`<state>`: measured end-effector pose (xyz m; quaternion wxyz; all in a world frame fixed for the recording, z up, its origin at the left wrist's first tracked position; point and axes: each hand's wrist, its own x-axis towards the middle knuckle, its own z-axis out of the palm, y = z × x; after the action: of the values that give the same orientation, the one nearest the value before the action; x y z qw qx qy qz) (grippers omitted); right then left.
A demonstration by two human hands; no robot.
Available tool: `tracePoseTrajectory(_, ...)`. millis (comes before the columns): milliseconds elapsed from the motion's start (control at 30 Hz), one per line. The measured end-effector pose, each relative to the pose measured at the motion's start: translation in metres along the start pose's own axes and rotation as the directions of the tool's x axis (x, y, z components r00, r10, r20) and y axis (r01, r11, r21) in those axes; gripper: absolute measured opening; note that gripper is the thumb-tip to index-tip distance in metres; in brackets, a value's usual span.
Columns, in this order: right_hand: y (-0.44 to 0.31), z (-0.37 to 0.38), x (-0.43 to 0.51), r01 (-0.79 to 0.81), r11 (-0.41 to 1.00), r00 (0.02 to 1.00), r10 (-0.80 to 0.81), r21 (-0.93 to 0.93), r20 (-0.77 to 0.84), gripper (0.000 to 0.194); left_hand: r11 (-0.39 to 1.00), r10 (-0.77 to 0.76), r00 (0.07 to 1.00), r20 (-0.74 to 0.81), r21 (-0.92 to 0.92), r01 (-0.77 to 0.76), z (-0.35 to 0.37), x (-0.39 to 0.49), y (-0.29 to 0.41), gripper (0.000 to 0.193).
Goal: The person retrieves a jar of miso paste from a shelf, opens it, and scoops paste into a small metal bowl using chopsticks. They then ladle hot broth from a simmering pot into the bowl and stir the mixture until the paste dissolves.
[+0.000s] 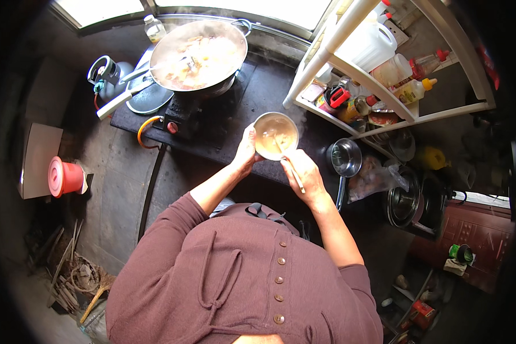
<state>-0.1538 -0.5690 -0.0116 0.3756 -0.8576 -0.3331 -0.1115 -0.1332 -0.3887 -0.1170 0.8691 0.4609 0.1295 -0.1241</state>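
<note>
My left hand [246,148] grips the side of a metal bowl [264,118] holding a pale, cloudy liquid. In my right hand [303,172] is a pair of chopsticks [299,180], their tips dipped into the liquid; their exact number is hard to tell. The bowl is over the dark counter [279,92]. Up and to the left, a steaming wok [155,79] of food rests on a gas stove [180,118], with a utensil in it and its pale handle pointing down-left. A small saucepan [346,159] stands to the right of my hands.
A white shelf rack [348,124] with bottles and jars rises at the right. Beside the saucepan lies a filled plastic bag [372,180]. A round lid [148,101], a gas cylinder [120,71] and a hose [142,133] are at the left. A red bucket [69,177] is farther left.
</note>
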Motion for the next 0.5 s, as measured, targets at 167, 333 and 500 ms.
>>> tracePoseTrajectory(167,0.003,-0.003,0.003,-0.171,0.980,0.984,0.165,0.098,0.067,0.022,0.997,-0.059,0.998,0.007,-0.039,0.059,0.001,-0.004,0.000,0.077)
tracePoseTrajectory(333,0.000,-0.012,0.007,-0.286,0.945,0.958,0.282,0.156,0.046,0.018,0.996,-0.021,1.000,-0.013,-0.084,0.019,0.001,-0.005,0.003,0.078)
tracePoseTrajectory(500,0.003,-0.008,0.013,-0.209,0.971,0.977,0.211,0.114,-0.006,0.016,0.998,-0.048,0.999,-0.005,-0.048,0.048,0.004,-0.006,0.001,0.079)
